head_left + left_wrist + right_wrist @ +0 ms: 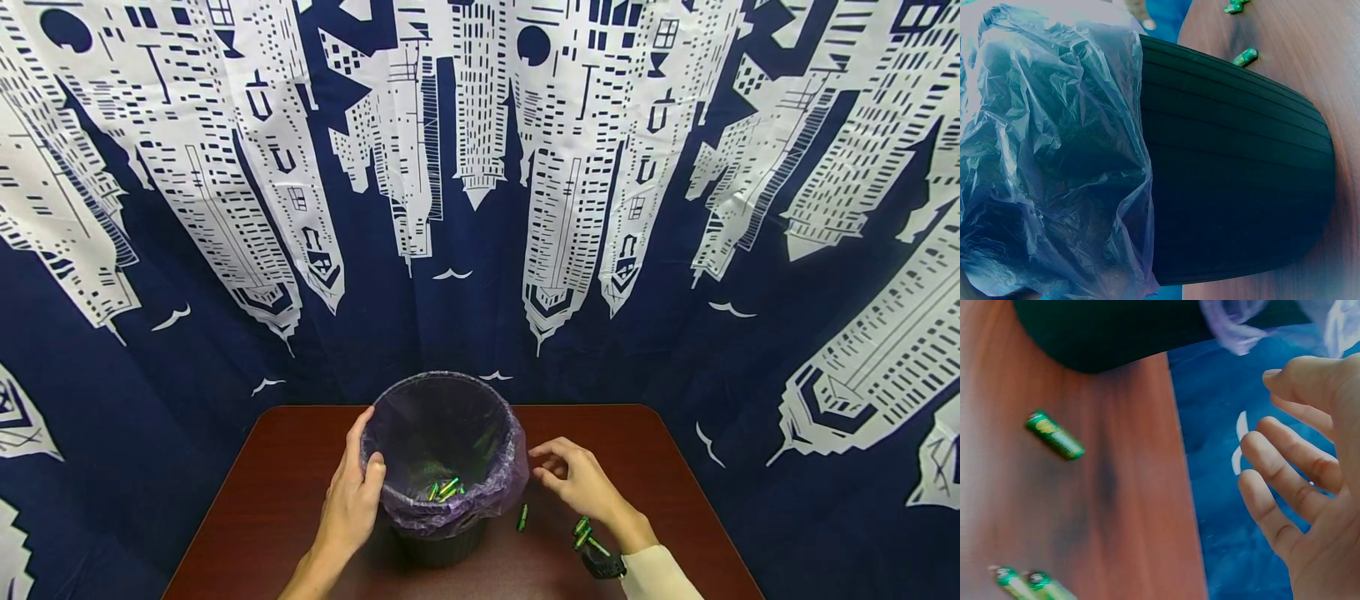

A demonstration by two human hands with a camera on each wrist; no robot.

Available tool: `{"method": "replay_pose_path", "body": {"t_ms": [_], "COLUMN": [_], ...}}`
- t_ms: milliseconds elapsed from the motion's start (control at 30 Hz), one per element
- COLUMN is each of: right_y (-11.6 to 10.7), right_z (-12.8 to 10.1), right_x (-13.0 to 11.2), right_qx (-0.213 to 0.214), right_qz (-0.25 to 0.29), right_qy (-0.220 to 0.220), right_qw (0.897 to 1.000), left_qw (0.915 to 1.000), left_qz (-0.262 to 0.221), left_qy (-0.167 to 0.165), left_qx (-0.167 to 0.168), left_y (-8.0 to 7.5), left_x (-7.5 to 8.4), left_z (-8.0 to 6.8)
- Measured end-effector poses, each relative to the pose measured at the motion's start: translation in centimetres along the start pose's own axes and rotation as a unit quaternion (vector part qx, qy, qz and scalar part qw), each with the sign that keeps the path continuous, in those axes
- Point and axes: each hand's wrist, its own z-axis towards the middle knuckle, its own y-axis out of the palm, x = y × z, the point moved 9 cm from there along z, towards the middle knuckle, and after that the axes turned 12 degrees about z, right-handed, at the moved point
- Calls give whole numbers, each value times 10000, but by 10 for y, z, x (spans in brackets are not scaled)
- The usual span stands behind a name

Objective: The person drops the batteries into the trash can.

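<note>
A dark ribbed trash bin (438, 546) stands on the table, with a translucent purple bag (513, 471) folded over its rim. My left hand (352, 496) grips that rim at the left, thumb on the inner side. Several green batteries (448, 488) lie at the bottom of the bag. Right of the bin, my right hand (581, 479) hovers beside the bag with loosely bent fingers and nothing in them. Below it, one green battery (1055, 435) lies alone on the table. A few more batteries (582, 533) lie close to the right wrist, partly covered by it.
The reddish-brown wooden table (277, 475) has rounded far corners. Behind and around it hangs a navy curtain (480, 325) printed with white buildings and birds. A black wristband (602, 564) sits on the right wrist, below a cream sleeve (660, 575).
</note>
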Motion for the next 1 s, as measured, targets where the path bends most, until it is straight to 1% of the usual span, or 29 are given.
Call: {"method": "replay_pose_path", "body": {"t_ms": [100, 200, 433, 600, 767, 867, 1000], "right_y": [7, 12, 23, 33, 44, 50, 56], "right_z": [-8, -15, -30, -39, -45, -49, -50], "right_x": [12, 24, 43, 50, 57, 63, 67], "right_qx": [-91, -128, -158, -240, -454, -602, -726], "right_qz": [48, -27, -184, -431, -666, -699, -801], "right_qy": [198, 359, 541, 637, 743, 883, 920], "right_qw": [9998, 9993, 9982, 9967, 9940, 9918, 9899], "left_qw": [10000, 10000, 9999, 9999, 9999, 10000, 10000], "left_qz": [5, -5, 1, 16, 28, 26, 14], "left_qy": [-51, -67, -116, -127, -87, -56, -24], "left_qx": [-24, -53, -89, -102, -61, -35, -20], "left_y": [0, 1, 2, 2, 0, 0, 0], "left_x": [-1, -1, -2, -2, -1, -1, 0], "left_z": [0, 0, 0, 0, -1, -1, -1]}}
